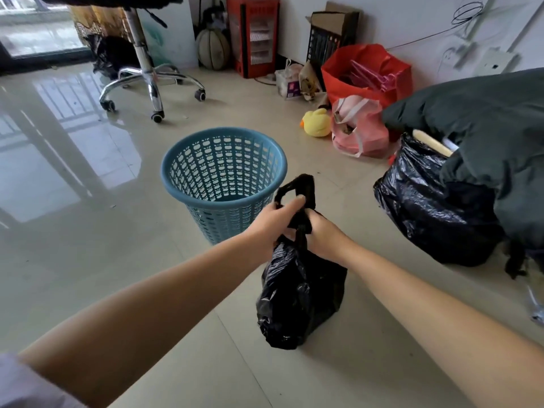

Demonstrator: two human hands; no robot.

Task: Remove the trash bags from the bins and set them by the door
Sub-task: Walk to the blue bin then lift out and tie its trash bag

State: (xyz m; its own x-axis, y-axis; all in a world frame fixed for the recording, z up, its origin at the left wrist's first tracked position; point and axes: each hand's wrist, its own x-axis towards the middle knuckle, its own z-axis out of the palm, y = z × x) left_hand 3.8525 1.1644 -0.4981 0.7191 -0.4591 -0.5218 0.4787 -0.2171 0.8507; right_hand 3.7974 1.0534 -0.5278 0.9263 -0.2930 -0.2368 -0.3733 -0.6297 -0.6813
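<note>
A small black trash bag (pixel 300 293) stands on the tiled floor in front of me. My left hand (pixel 272 223) and my right hand (pixel 322 235) both grip its twisted handles, which loop up above my fingers. Just behind it stands a blue perforated plastic bin (pixel 188 184) with no bag inside. A larger black trash bag (pixel 432 213) sits on the floor at the right, open at the top, with a pale stick poking out.
A dark garment (pixel 482 119) hangs over the large bag at right. Along the wall lie a red bag (pixel 368 72), a pink bag (pixel 359 128), a yellow plush duck (pixel 317 122) and a red heater (pixel 253 33). An office chair's wheeled base (pixel 150 81) stands at the back.
</note>
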